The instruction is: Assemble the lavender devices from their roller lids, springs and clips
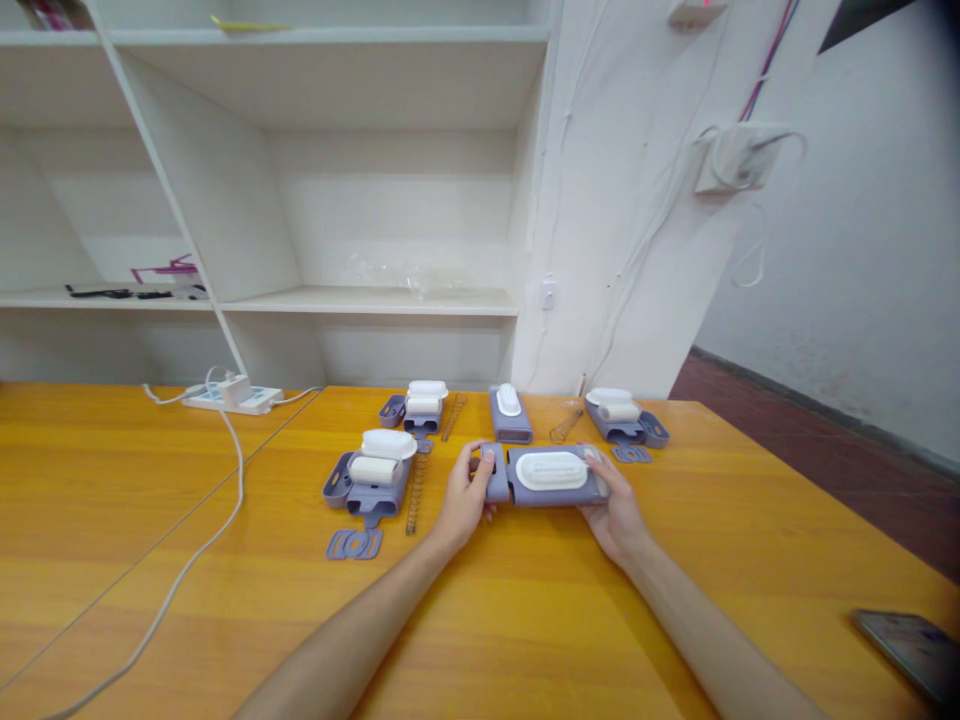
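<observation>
Above the table, my right hand (615,510) grips the right end of a purple-grey rectangular case (551,496) with a white oval piece (553,470) on its upper face. My left hand (466,490) pinches a purple-grey end cap (496,472) at the case's left end, with a narrow gap between the two. Left of my left hand stands a similar set (375,500) with a white roll (375,470) and a white oval piece. A coil spring (414,495) lies beside it, and flat purple-grey cut-out plates (354,544) lie in front.
Farther back are another set (424,408), a closed-looking case (511,420) and a third set (621,415), with springs (566,428) nearby. A power strip (234,397) and its white cable (225,510) lie left. A phone (911,645) lies at the right edge. Shelves (375,300) rise behind.
</observation>
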{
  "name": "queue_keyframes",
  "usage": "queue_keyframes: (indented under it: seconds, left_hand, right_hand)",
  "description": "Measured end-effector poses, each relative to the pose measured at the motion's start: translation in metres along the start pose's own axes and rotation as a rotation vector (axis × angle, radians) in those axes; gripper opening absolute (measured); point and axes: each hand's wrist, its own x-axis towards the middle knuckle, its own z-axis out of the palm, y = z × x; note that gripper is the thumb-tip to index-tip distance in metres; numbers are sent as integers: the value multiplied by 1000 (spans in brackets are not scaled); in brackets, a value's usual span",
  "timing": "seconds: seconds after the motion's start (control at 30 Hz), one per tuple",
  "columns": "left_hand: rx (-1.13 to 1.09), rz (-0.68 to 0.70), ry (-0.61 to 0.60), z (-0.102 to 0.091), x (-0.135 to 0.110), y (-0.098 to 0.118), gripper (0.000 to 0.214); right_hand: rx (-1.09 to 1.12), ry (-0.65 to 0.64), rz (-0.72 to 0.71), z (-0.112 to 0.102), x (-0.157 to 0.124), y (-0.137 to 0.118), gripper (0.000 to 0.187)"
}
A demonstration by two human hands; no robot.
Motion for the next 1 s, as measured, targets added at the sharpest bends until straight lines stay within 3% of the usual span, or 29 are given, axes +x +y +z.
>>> queue_keyframes:
  seconds: [0.43, 0.8, 1.0]
  left_hand:
    - [-57, -75, 19, -2, 2, -3, 46]
    - [-88, -122, -99, -3, 2, -2, 50]
    - [0, -118, -87, -3, 0, -2, 51]
  right_hand:
    - [86, 47, -5, -2, 4, 0, 19]
    - [-4, 2, -9, 3, -2, 2, 35]
    - [-17, -17, -20, 4, -2, 5, 37]
